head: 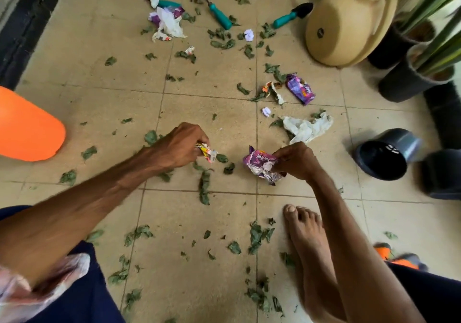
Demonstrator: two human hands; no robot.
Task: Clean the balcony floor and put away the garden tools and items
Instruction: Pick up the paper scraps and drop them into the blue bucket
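Right hand [296, 160] pinches a crumpled purple foil snack wrapper [259, 165] between fingertips and thumb, low over the beige tiled floor [74, 73], just left of the hand. Cannot tell whether the wrapper touches the tile.

Left hand [180, 145] is curled round a crumpled yellow-and-white paper scrap [208, 152]; the scrap sticks out past the fingers. The hands are near each other but apart.

Torn green leaf scraps [204, 190] lie scattered over most tiles, including between and under the hands. A bare foot [306, 235] stands below the right hand.

Further out:
- A crumpled white plastic sheet [306, 128] lies just beyond the right hand.
- A second purple wrapper [299, 89] lies past it.
- A heap of white and purple litter [167, 21] is at the far side.
- A teal-handled hand rake [214, 10] and a teal-handled black trowel [291, 15] lie flat at the far side. The trowel blade is beside a beige plastic watering can [349, 23].
- A black plastic pot [384, 155] lies on its side at the right.
- Dark planted pots [409, 80] stand in the far right corner.
- A rounded orange plastic object [27, 128] is cut off at the left edge.
- A clear plastic bag [37, 287] is blurred at lower left, near the left arm.
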